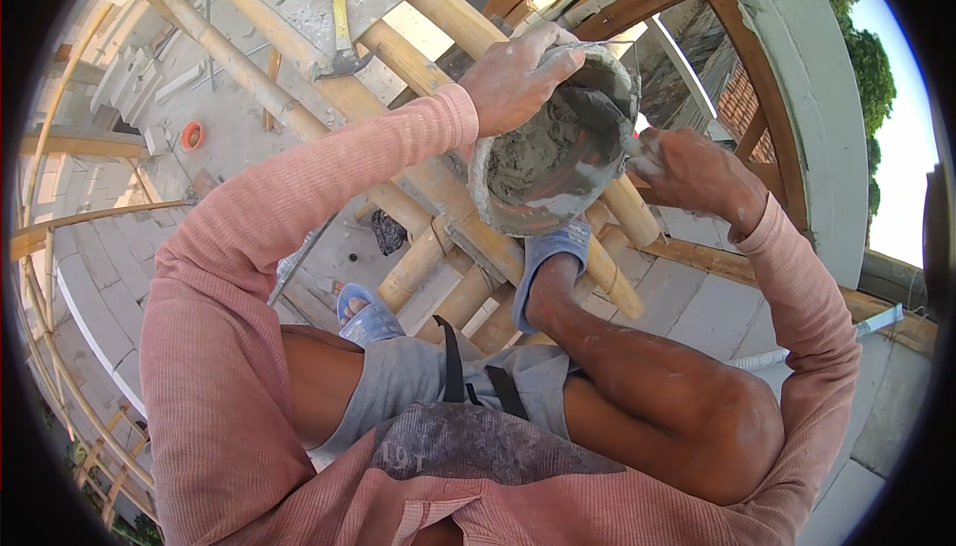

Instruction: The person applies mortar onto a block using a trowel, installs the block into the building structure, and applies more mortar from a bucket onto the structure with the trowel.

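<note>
A mortar-crusted bucket [498,210] is tilted toward me above the bamboo poles, with wet grey mortar [533,153] inside. My left hand [518,78] grips its upper left rim, thumb over the edge. At the bucket's right side, my right hand [697,173] is closed, its fingers smeared with grey. Whatever that hand holds is mostly hidden by the fingers and the rim.
Bamboo poles [418,262] form the scaffold under my sandalled feet. A yellow-handled hammer [340,8] lies beyond my left forearm. On the right stand a wooden frame [742,38] and a grey block wall [822,128]. An orange bucket [192,135] sits far below left.
</note>
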The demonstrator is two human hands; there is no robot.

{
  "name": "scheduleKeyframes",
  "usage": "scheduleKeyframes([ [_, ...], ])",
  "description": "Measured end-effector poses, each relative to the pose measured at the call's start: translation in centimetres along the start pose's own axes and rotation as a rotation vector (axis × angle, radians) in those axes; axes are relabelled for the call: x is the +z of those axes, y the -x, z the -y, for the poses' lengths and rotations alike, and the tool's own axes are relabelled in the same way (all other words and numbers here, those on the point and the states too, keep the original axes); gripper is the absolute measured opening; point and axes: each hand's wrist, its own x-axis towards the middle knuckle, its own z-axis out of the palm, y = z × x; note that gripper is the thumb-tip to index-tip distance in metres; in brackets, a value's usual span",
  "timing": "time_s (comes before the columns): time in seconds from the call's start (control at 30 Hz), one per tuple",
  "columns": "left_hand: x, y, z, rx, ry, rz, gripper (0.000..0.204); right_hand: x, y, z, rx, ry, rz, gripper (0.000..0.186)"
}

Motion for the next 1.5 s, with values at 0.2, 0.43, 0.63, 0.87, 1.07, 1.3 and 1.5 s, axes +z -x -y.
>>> scheduleKeyframes([
  [0.2,0.4,-0.1,-0.3,-0.006,0.059,0.023,0.047,0.8,3.0,1.1,0.081,-0.182,0.227,0.039],
  [0.43,-1.3,0.0,1.8,-0.101,0.182,-0.062,0.056,-3.0,5.3,1.3,0.080,-0.180,-0.062,0.038],
  [0.63,-0.6,-0.2,0.1,-0.050,0.145,-0.019,0.054,0.1,1.6,1.5,0.049,0.044,-0.316,0.038],
  [0.87,-1.7,-0.7,1.6,-0.101,0.161,-0.018,0.054,1.4,1.8,3.5,-0.206,0.039,-0.160,0.048],
  [1.07,-2.4,-0.8,2.9,-0.156,0.234,-0.090,0.054,-2.9,4.2,2.0,-0.102,0.108,-0.142,0.048],
  [1.3,-1.8,-1.6,2.7,-0.117,0.234,-0.073,0.054,2.2,2.9,2.0,-0.071,0.137,-0.180,0.045],
  [1.5,-4.1,-0.8,4.8,-0.263,0.214,-0.138,0.054,1.3,5.4,2.8,0.010,-0.141,-0.232,0.048],
])
